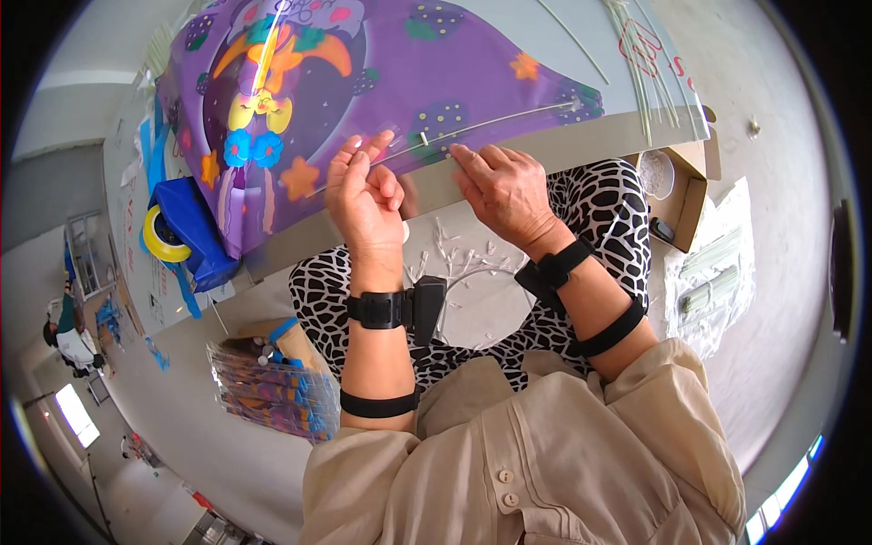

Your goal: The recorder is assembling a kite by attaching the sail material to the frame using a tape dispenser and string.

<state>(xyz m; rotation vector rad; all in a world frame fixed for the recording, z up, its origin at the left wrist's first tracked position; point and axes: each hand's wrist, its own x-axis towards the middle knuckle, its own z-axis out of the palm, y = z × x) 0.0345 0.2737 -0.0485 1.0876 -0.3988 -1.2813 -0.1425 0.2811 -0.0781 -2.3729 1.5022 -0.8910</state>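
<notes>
Head view showed, at the left, another person (74,341) in the background, then a blue tape dispenser (202,243) with a yellow tape roll (153,243) at the left end of the table (595,136). Nearer, below the table, a clear-wrapped bundle of printed pieces (272,395) lay beside a cardboard carton (309,347). A purple printed sheet (386,86) lay spread over the table, and a thin pale rod (509,122) ran slantwise along its near side, rising toward the far right corner. The left hand (368,193) was over the sheet's near edge, palm up, its fingers partly curled and the rod passing behind it; I could not tell whether it pinched anything. Just right of it, a small white piece (423,139) sat at the rod. Small white pieces (443,256) lay nearer, between the knees. The right hand (501,186) was palm down with fingers bent and close together, fingertips just near of the rod; its grip could not be made out. Farther right, loose pale sticks (647,77) lay on the table, an open brown box (692,195) stood beside it, and a clear bag of greenish sticks (713,282) lay nearer.
</notes>
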